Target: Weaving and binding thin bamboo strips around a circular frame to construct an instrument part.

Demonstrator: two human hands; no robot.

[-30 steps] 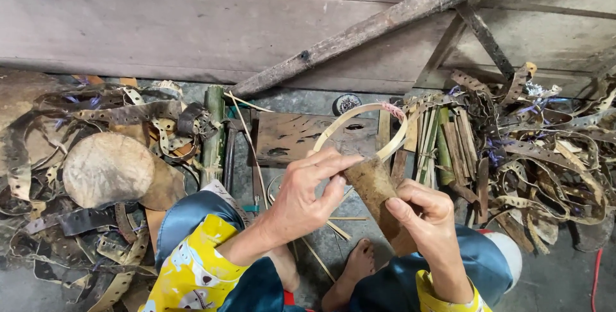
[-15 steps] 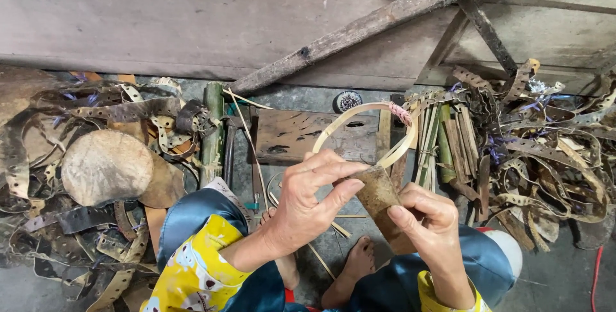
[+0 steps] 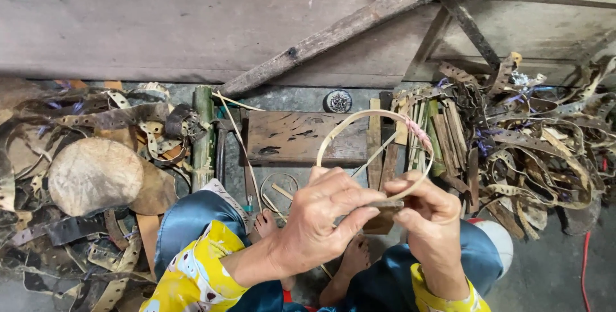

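My left hand (image 3: pixel 324 216) and my right hand (image 3: pixel 428 217) meet in front of me, both pinching a flat brown piece (image 3: pixel 384 212) joined to a pale bent bamboo hoop (image 3: pixel 359 123). The hoop arches up and away from my hands, with a pink binding (image 3: pixel 420 134) on its right side. My bare feet (image 3: pixel 350 267) rest on the ground below my hands, partly hidden by them.
A dark wooden block (image 3: pixel 298 135) lies ahead. A round tan stone (image 3: pixel 95 174) sits left among heaps of punched brown strips (image 3: pixel 122 119). More strips and bamboo slats (image 3: pixel 449 132) pile up on the right. A long pole (image 3: pixel 359 23) leans against the plank wall. A small round tin (image 3: pixel 338 100) lies near it.
My hands have come closer together on the brown piece, and the left fingers now fold over it. The hoop has tilted slightly.
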